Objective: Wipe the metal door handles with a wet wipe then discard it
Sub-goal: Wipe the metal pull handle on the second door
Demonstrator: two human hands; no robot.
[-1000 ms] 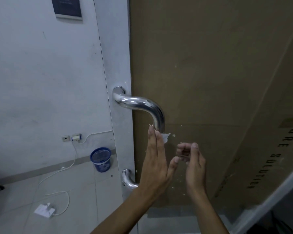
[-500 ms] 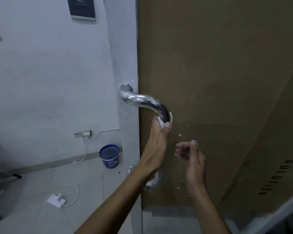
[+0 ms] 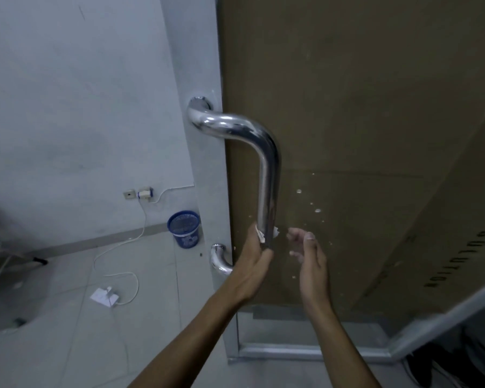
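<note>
On the floor at the left a blue basket (image 3: 183, 228) stands against the wall, near a white cable (image 3: 129, 239). The left hand (image 3: 254, 264) wraps the white wet wipe (image 3: 261, 236) around the lower part of the chrome door handle (image 3: 266, 175), fingers curled round both, while the right hand (image 3: 310, 256) hangs just beside it, loosely curled, holding nothing, before the brown cardboard (image 3: 361, 107)

A shiny curved metal door handle (image 3: 268, 175) stands upright; a white wet wipe (image 3: 261, 235) wraps its lower shaft.
</note>
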